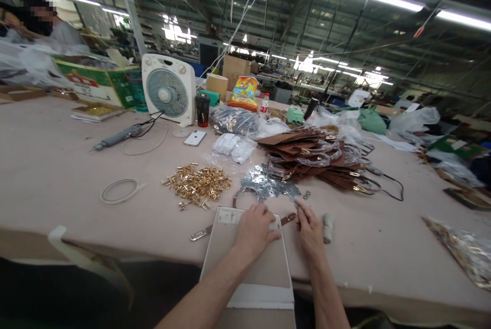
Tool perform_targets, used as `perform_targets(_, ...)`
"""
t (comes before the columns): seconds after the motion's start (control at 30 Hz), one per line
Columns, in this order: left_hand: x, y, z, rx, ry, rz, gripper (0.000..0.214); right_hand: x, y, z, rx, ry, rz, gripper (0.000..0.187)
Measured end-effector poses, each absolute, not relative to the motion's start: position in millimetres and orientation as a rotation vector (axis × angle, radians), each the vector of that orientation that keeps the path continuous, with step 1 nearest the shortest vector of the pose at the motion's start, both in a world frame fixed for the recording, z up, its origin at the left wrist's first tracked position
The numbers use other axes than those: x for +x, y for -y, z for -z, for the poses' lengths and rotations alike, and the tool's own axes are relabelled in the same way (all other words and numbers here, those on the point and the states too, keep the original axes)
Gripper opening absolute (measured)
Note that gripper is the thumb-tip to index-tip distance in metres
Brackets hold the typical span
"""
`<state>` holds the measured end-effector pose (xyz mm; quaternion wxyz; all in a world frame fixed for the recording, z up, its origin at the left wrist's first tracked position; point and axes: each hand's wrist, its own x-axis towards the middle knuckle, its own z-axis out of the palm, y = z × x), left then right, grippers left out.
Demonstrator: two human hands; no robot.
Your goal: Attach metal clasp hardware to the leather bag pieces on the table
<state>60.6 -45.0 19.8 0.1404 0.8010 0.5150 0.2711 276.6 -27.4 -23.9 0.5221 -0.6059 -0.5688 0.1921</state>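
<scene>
A flat bag panel with a pale lining (264, 262) lies at the table's front edge and hangs over it. My left hand (255, 229) rests on its upper part, fingers bent over the top and thumb apart. Brown straps with metal ends (201, 233) stick out on both sides from beneath the panel. Just right of it, my right hand (310, 226) has thumb and fingertips pinched together; what is between them is too small to make out. Beyond the fingers lies a heap of silver metal plates (264, 181). A pile of gold fittings (197, 184) sits to the left.
Brown bag pieces with wrapped handles (314, 157) are stacked behind the plates. A wrapped roll (328, 227) stands beside my right hand. Farther left are a tape roll (119, 191), an electric screwdriver (118, 137), a phone (195, 138) and a fan (169, 88). Another person (49, 22) sits far left.
</scene>
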Motion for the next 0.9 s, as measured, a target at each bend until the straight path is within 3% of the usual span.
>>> perform_targets(0.2,63.0,48.5,-20.3,2.283,-1.473,-0.817,0.036,263.3,44.8,22.9,-1.553,1.44,-0.395,0.04)
perform_targets(0.57,62.8,49.4,-26.4,2.305,-1.475,-0.767,0.021,241.2,64.6,11.5,-1.461,1.391,-0.804,0.04)
perform_targets(0.9,66.0,45.8,-25.9,2.332,-1.462,-0.73,0.012,239.7,63.2,4.2,-1.408,1.663,-0.677,0.031)
